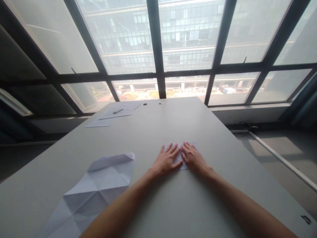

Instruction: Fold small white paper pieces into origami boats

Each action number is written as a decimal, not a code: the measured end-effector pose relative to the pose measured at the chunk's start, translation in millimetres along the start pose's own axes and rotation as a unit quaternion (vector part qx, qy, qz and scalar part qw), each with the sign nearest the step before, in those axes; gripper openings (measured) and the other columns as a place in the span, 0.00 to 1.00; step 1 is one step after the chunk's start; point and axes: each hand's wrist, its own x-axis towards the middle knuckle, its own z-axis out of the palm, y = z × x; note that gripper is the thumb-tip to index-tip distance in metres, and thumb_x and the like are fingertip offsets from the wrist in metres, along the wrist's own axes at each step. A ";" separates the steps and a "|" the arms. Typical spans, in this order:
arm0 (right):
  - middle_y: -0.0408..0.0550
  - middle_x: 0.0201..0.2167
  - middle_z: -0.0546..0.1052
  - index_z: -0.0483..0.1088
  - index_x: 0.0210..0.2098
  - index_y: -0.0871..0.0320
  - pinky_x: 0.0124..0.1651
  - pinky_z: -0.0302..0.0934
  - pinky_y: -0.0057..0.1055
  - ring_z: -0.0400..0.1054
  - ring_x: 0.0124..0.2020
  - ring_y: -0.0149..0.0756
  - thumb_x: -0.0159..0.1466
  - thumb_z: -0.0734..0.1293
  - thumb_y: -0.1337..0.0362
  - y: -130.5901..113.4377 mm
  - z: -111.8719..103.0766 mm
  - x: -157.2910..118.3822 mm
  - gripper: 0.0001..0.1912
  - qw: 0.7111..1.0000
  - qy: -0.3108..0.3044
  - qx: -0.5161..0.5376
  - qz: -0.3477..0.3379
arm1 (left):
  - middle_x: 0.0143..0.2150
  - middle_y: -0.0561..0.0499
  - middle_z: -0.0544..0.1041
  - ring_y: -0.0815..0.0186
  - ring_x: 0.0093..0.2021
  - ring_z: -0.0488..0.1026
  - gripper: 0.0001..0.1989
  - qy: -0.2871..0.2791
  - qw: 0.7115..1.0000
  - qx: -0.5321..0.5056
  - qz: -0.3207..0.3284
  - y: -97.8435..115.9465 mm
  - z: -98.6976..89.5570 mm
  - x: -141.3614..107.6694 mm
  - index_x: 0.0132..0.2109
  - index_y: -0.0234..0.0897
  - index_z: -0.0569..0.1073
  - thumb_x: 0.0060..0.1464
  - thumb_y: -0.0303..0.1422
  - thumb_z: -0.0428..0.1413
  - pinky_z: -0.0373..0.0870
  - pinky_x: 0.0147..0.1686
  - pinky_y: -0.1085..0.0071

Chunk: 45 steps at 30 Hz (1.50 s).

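Note:
A small piece of white paper (pixel 183 166) lies flat on the white table, mostly covered by my two hands. My left hand (pixel 168 158) rests palm down on its left part with fingers spread. On its right part, my right hand (pixel 193 156) lies palm down too, fingers stretched out and close together. The fingertips of the two hands come near each other over the paper. To the left, a larger creased sheet of paper (pixel 99 185) lies unfolded, its far edge bent up; my left forearm hides part of it.
Flat paper sheets (pixel 121 114) lie at the table's far left, with a small white stick-like object (pixel 118 110) on them. Two round holes (pixel 145 104) sit near the far edge of the table (pixel 173 122). Framed windows stand beyond. A dark mark (pixel 305 218) is at the near right.

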 end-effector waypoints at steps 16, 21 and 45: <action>0.57 0.70 0.53 0.54 0.69 0.61 0.71 0.36 0.43 0.42 0.72 0.44 0.69 0.59 0.55 5.3 1.2 -0.3 0.32 1.000 -0.021 -0.007 -0.017 | 0.73 0.49 0.50 0.52 0.73 0.43 0.34 0.022 1.000 -0.005 0.009 -0.8 6.0 1.8 0.71 0.50 0.49 0.63 0.55 0.43 0.37 0.67 0.43; 0.56 0.71 0.52 0.53 0.69 0.61 0.71 0.35 0.42 0.40 0.72 0.41 0.70 0.56 0.55 4.5 3.7 0.0 0.31 0.999 -0.028 -0.022 -0.006 | 0.73 0.50 0.50 0.52 0.73 0.44 0.34 0.021 1.000 0.001 0.006 -0.5 4.7 1.6 0.71 0.50 0.49 0.63 0.54 0.43 0.39 0.67 0.44; 0.63 0.70 0.51 0.53 0.68 0.68 0.70 0.32 0.49 0.40 0.72 0.49 0.69 0.54 0.54 7.5 1.4 0.0 0.34 0.990 0.013 -0.055 0.130 | 0.74 0.50 0.49 0.51 0.73 0.42 0.32 0.027 0.998 0.013 -0.046 -2.2 8.7 4.0 0.71 0.48 0.53 0.64 0.52 0.41 0.39 0.66 0.40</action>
